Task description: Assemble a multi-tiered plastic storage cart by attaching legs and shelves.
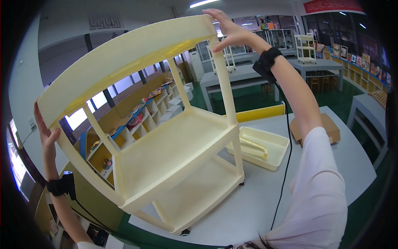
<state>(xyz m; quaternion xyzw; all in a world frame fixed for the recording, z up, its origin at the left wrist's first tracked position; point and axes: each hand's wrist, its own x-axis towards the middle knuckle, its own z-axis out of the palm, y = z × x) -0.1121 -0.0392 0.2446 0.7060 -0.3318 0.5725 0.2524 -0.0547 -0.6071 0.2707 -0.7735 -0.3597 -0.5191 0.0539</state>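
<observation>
A cream plastic three-tier rolling cart [174, 151] stands on the table in front of me, its top tray [124, 52] highest and nearest. My right hand [232, 33] grips that tray's far right corner, fingers over the rim and thumb by the post. At the near left corner, my left hand [47, 135] holds the tray's side, with its thumb along the post and some fingers hidden behind the edge. Small black casters [185, 232] show under the bottom shelf. The inside of the top tray is out of sight.
To the cart's right lies a shallow cream tray [273, 149] holding a bent yellowish tube [253, 147]. A brown cardboard box [327, 128] sits farther right on the grey table [331, 174]. Black cables run from both wrist straps. Another cart [305, 47] stands on a back table.
</observation>
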